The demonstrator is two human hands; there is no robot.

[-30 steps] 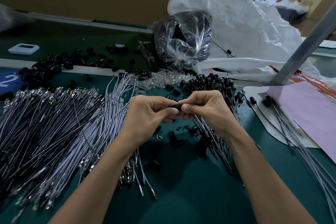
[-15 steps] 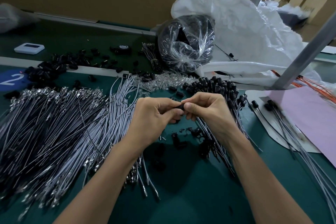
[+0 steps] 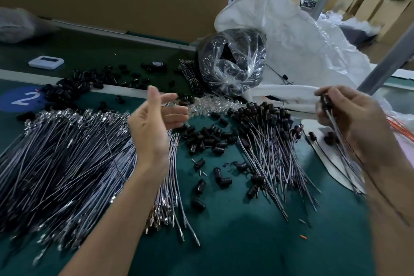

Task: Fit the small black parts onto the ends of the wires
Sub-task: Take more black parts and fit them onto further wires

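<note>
Wires (image 3: 67,159) lie on the surface (image 3: 224,244), long axes roughly near to far, directly below the released left hand (image 3: 154,125), the nearer one. Loose parts (image 3: 208,136) lie to its right. Right hand (image 3: 351,119) grasps a capped wire (image 3: 325,102), cap uppermost.

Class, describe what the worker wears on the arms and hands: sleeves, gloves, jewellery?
The left hand and the right hand are bare: no gloves, no ring showing. The left forearm and the right forearm are uncovered down to the picture's edge, with no sleeve, watch or wristband in view. The right hand is blurred, so small details there cannot be told.
</note>
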